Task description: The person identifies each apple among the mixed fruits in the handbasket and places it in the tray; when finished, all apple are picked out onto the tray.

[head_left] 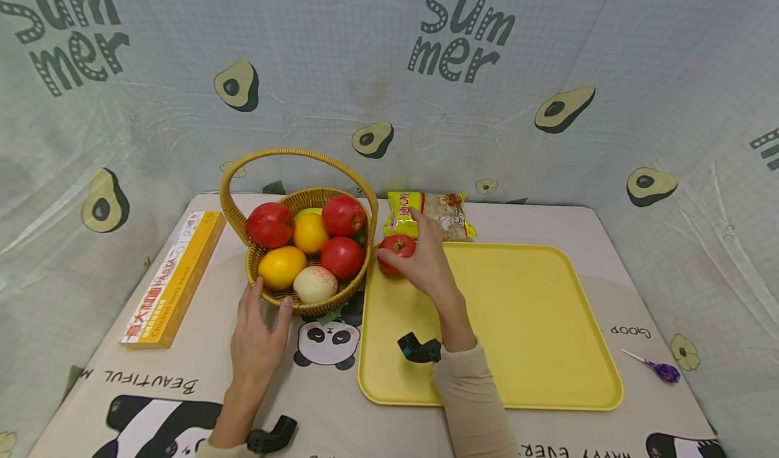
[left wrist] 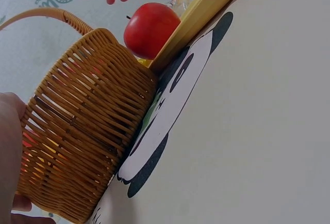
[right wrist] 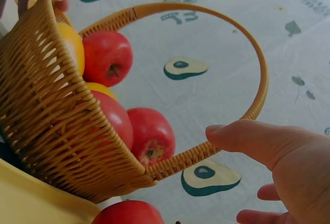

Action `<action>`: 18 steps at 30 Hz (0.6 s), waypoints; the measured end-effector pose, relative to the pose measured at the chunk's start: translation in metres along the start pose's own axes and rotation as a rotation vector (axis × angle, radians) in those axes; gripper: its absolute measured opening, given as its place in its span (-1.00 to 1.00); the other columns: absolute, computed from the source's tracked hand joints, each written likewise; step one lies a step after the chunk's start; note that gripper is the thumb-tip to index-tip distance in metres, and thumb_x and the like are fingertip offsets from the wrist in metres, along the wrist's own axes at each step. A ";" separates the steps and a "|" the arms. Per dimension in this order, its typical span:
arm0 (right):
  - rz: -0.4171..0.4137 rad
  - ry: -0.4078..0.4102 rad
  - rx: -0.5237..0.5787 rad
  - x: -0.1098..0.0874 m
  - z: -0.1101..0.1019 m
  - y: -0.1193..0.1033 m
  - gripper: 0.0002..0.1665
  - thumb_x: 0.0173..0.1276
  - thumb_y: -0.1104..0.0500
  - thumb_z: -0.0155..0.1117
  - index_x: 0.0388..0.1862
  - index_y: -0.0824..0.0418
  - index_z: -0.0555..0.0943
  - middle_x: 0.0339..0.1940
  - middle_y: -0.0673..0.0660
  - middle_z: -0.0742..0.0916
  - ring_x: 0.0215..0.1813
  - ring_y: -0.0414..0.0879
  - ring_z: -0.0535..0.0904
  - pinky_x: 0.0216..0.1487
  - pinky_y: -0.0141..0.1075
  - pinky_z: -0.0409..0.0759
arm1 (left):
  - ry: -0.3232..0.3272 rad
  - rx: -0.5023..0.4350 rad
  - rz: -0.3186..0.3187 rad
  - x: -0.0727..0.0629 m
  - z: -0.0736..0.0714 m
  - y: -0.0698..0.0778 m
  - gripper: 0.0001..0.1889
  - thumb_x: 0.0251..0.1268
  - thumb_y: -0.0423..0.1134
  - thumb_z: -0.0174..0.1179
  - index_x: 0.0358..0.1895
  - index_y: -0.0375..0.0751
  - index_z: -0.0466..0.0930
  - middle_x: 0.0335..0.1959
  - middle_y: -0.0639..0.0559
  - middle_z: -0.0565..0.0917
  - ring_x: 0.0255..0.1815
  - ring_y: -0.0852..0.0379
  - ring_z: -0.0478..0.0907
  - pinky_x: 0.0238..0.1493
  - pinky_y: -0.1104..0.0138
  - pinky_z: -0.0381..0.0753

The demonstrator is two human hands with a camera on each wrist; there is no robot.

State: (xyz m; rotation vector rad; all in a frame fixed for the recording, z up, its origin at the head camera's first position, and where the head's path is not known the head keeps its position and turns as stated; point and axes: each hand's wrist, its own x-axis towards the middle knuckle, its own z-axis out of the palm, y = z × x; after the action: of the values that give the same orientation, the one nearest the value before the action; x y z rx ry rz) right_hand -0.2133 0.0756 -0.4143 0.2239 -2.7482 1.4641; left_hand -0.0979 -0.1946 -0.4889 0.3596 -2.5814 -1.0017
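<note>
A wicker basket (head_left: 319, 305) with a tall looped handle stands left of the yellow tray (head_left: 517, 323). In it lie several red apples (head_left: 344, 215), yellow-orange fruits (head_left: 282, 267) and a pale peach (head_left: 315, 284). My left hand (head_left: 258, 339) touches the basket's near-left rim, fingers spread. Another red apple (head_left: 400, 244) sits at the tray's far-left corner, also seen as a red apple (left wrist: 151, 30) beside the basket in the left wrist view. Over this apple hovers my right hand (head_left: 433, 260), thumb and fingers apart; in the right wrist view nothing is in its grasp.
A yellow pasta box (head_left: 173, 279) lies at the left. Behind the tray is a clear and yellow food bag (head_left: 441, 214). A purple lollipop (head_left: 663, 371) lies right of the tray. Printed cloth walls (head_left: 304, 72) enclose the table's back and sides.
</note>
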 end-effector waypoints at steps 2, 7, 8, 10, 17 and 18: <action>-0.015 0.006 0.004 -0.001 0.000 -0.002 0.11 0.15 -0.13 0.49 0.59 0.03 0.14 0.54 0.20 0.27 0.44 0.19 0.30 0.35 0.12 0.54 | 0.000 -0.001 -0.005 0.000 0.000 -0.001 -0.25 0.46 0.09 0.08 0.57 -0.19 0.12 0.58 -0.29 0.18 0.53 -0.33 0.21 0.44 -0.26 0.28; -0.056 0.018 0.024 -0.004 -0.001 -0.009 0.10 0.16 -0.08 0.50 0.58 0.08 0.15 0.50 0.20 0.30 0.41 0.23 0.33 0.32 0.10 0.57 | -0.011 -0.002 -0.022 0.001 0.000 -0.001 -0.23 0.46 0.12 0.07 0.58 -0.17 0.09 0.58 -0.29 0.16 0.54 -0.33 0.19 0.46 -0.26 0.25; -0.068 0.020 0.030 -0.005 -0.001 -0.011 0.09 0.16 -0.07 0.50 0.58 0.09 0.16 0.49 0.20 0.31 0.40 0.22 0.34 0.32 0.08 0.58 | -0.013 -0.002 -0.023 0.001 -0.001 -0.001 -0.23 0.46 0.12 0.06 0.58 -0.17 0.09 0.58 -0.29 0.16 0.54 -0.33 0.19 0.46 -0.27 0.25; -0.098 0.024 0.047 -0.006 0.000 -0.014 0.09 0.16 -0.05 0.51 0.57 0.12 0.17 0.45 0.20 0.34 0.39 0.21 0.35 0.31 0.08 0.58 | -0.013 -0.004 -0.023 0.001 -0.001 -0.001 -0.23 0.46 0.12 0.06 0.58 -0.17 0.09 0.58 -0.29 0.16 0.54 -0.33 0.19 0.46 -0.27 0.25; -0.164 0.016 0.056 -0.014 0.007 -0.028 0.05 0.15 -0.03 0.51 0.54 0.12 0.21 0.49 0.15 0.37 0.47 0.12 0.29 0.43 0.09 0.46 | -0.012 -0.009 -0.014 0.001 0.001 -0.002 -0.24 0.46 0.11 0.06 0.57 -0.18 0.11 0.58 -0.29 0.16 0.54 -0.34 0.20 0.45 -0.26 0.27; -0.174 0.019 0.060 -0.015 0.007 -0.030 0.03 0.15 -0.02 0.51 0.53 0.12 0.22 0.48 0.14 0.38 0.47 0.11 0.30 0.43 0.09 0.46 | -0.013 -0.010 -0.012 0.001 0.001 -0.002 -0.25 0.46 0.11 0.06 0.57 -0.18 0.11 0.58 -0.29 0.16 0.54 -0.34 0.20 0.45 -0.26 0.27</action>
State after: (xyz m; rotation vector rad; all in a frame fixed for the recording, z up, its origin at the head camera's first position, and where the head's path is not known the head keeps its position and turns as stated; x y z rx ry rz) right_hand -0.1938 0.0547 -0.3951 0.4361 -2.5968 1.4961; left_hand -0.0991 -0.1958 -0.4904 0.3678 -2.5876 -1.0234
